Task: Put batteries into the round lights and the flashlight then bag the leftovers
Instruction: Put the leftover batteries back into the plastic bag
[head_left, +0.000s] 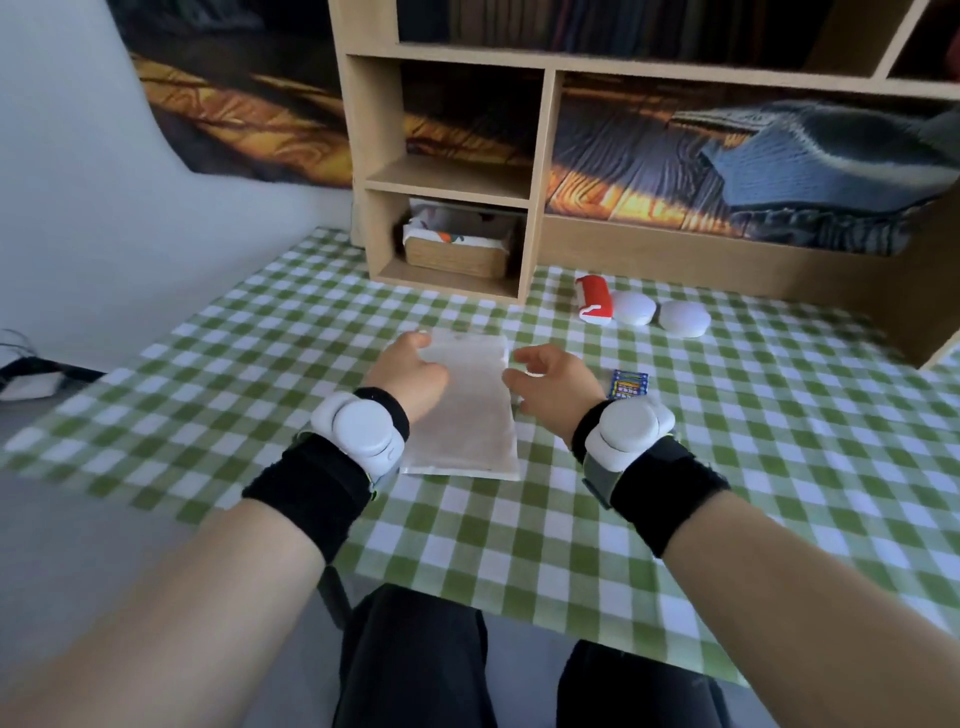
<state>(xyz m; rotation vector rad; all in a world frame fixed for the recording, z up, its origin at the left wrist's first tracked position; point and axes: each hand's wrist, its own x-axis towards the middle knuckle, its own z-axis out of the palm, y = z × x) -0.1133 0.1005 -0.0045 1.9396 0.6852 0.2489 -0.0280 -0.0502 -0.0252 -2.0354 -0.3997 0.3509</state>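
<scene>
Bag (470, 410) — left hand (410, 371) touching

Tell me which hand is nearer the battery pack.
Right. The right hand hovers just left of the battery pack; the left hand rests on the bag, farther left.
</scene>
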